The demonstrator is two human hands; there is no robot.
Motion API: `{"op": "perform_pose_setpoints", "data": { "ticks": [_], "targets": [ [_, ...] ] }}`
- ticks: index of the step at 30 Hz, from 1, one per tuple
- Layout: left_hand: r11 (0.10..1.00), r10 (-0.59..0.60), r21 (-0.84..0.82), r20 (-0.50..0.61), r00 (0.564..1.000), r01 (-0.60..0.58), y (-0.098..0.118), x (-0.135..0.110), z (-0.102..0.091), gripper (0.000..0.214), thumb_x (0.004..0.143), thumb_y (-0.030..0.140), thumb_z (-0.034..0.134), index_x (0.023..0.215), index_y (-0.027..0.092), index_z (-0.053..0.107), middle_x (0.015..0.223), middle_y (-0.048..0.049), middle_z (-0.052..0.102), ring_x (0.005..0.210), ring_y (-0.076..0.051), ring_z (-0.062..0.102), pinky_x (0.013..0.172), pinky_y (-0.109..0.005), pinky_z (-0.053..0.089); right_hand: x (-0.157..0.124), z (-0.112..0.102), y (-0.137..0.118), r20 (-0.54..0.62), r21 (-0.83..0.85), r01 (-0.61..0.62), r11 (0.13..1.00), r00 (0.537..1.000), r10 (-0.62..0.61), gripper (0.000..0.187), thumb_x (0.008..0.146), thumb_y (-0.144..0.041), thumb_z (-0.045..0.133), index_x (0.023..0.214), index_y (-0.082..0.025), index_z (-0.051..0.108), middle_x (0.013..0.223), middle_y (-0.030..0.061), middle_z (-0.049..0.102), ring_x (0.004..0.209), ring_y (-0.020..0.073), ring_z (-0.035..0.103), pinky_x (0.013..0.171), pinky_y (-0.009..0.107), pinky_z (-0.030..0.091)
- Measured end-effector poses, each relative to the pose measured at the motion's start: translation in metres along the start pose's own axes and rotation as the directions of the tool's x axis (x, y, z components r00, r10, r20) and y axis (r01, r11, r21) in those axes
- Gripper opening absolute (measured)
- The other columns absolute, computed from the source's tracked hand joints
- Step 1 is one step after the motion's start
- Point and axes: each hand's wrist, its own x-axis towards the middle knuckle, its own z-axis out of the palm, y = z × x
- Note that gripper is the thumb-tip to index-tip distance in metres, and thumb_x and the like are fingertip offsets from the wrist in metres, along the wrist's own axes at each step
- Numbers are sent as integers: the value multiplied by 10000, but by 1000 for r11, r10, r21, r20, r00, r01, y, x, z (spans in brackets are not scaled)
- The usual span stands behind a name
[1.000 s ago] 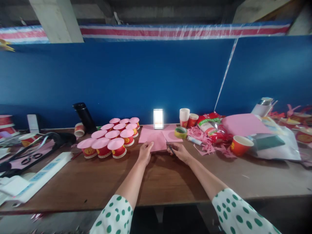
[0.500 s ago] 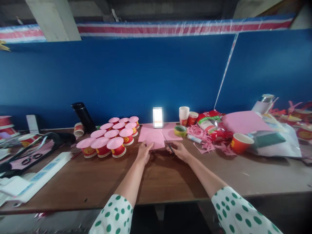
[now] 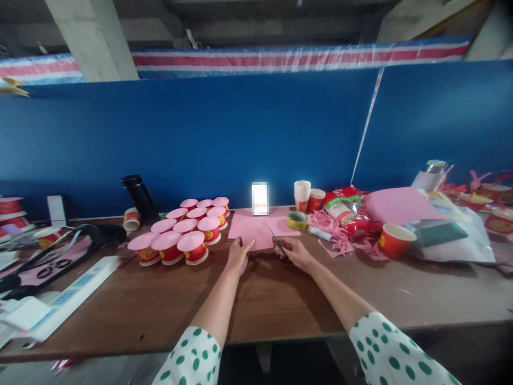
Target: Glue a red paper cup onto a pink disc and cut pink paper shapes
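Observation:
My left hand point(image 3: 238, 254) pinches the near edge of a pink paper sheet point(image 3: 255, 232) lying on the wooden table point(image 3: 168, 299). My right hand point(image 3: 295, 251) is closed around small dark scissors point(image 3: 280, 246), their blades pointing at the sheet's right side. More pink paper point(image 3: 282, 223) lies behind it, in front of a bright phone screen point(image 3: 259, 198).
Several red cups capped with pink paper point(image 3: 182, 230) stand to the left, beside a black flask point(image 3: 138, 197) and a white power strip point(image 3: 68, 299). To the right are a tape roll point(image 3: 297, 218), paper cups point(image 3: 308, 197), pink scraps point(image 3: 339, 235), a red cup point(image 3: 395, 239) and a pink stack point(image 3: 401, 205).
The view shifted slightly downward; both hands stay at the sheet's near edge, with the left hand's grip on it barely moved.

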Motion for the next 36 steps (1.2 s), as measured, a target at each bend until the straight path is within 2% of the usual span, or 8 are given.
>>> {"op": "perform_pose_setpoints", "data": {
  "ticks": [36],
  "targets": [
    [1000, 16, 13, 19, 1000, -16, -1, -1, 0, 444, 531, 307, 760, 894, 110, 599, 807, -83, 673, 777, -203, 625, 780, -358, 459, 0, 0, 1, -4, -5, -2, 1000, 1000, 2, 425, 663, -405, 675, 974, -126, 595, 689, 24, 605, 569, 103, 529, 500, 220, 418]
  ]
}}
